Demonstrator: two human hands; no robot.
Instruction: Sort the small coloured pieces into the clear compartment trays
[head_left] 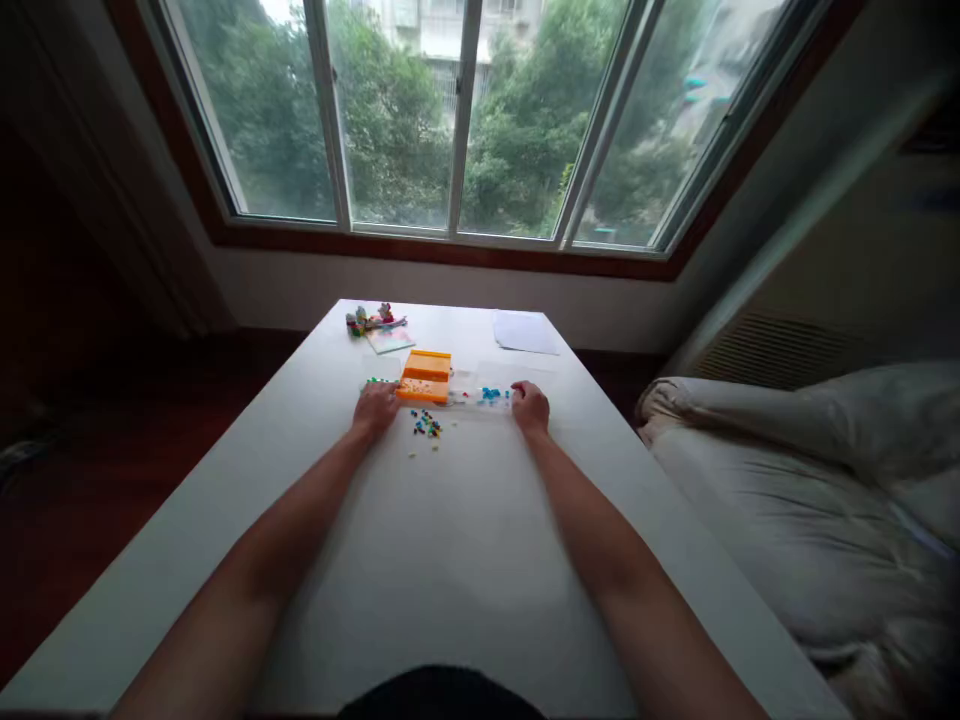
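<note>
Left hand (376, 407): rests curled left of orange tray (426, 377); grip unclear.
Right hand (530, 407): right of tray, fingers closed on clear strip (480, 396).
Advice: steady both ends, avoid loose beads (425, 424).

table (465, 560): smooth matt white | orange box (426, 377): glossy plastic | sheet (525, 332): paper | bedding (810, 470): soft crumpled cloth

Box (425, 377): orange, by my left hand (376, 406).
Beads (426, 424): mixed colours.
Table (450, 560): white.
Far card (390, 340): pale green, pink.
</note>
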